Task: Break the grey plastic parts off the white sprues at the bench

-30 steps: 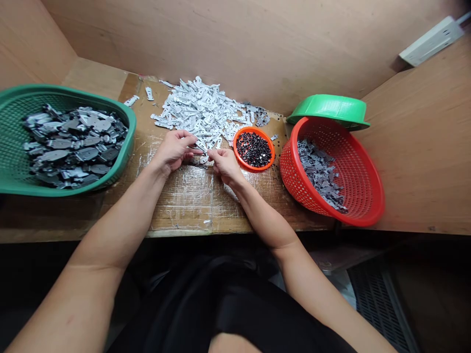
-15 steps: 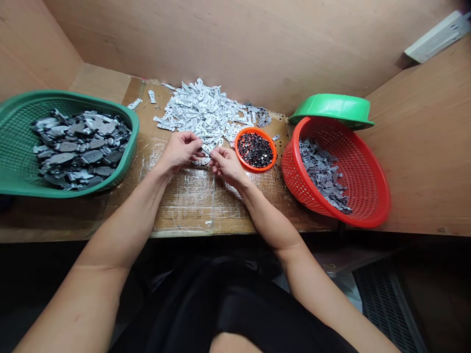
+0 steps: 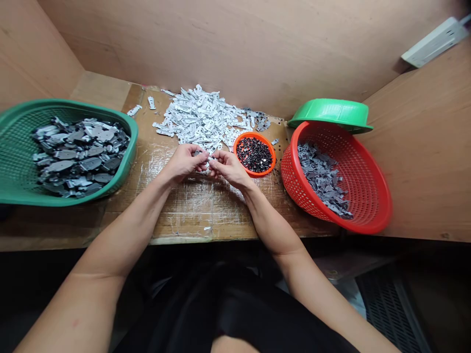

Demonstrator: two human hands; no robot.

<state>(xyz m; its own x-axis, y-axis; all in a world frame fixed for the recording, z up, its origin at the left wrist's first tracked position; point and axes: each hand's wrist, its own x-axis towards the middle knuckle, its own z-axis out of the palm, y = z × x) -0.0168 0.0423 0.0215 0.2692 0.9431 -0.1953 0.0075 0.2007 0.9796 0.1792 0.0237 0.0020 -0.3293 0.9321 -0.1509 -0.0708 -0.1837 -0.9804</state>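
My left hand (image 3: 187,161) pinches one end of a small flat grey piece (image 3: 205,156), just in front of a heap of similar parts. Thumb and fingers of my right hand (image 3: 228,167) are closed on its other end, so the fingertips almost meet. Most of the piece is hidden by the fingers. Behind both hands spreads the heap of pale grey slotted pieces (image 3: 206,115). Beside my right hand stands a small orange bowl (image 3: 236,162) of tiny shiny black parts (image 3: 253,154).
At left, a green basket (image 3: 133,142) holds dark grey assembled parts with oval plates (image 3: 83,157). A tilted red basket (image 3: 379,196) of grey pieces (image 3: 324,179) stands at right, with a bright green basin (image 3: 331,113) behind it. Wooden panels (image 3: 221,44) enclose the cardboard-covered table (image 3: 184,215).
Both hands have drawn closer together around the small piece, which is now more covered by the fingers. The whole view has shifted slightly, with the table sitting lower.
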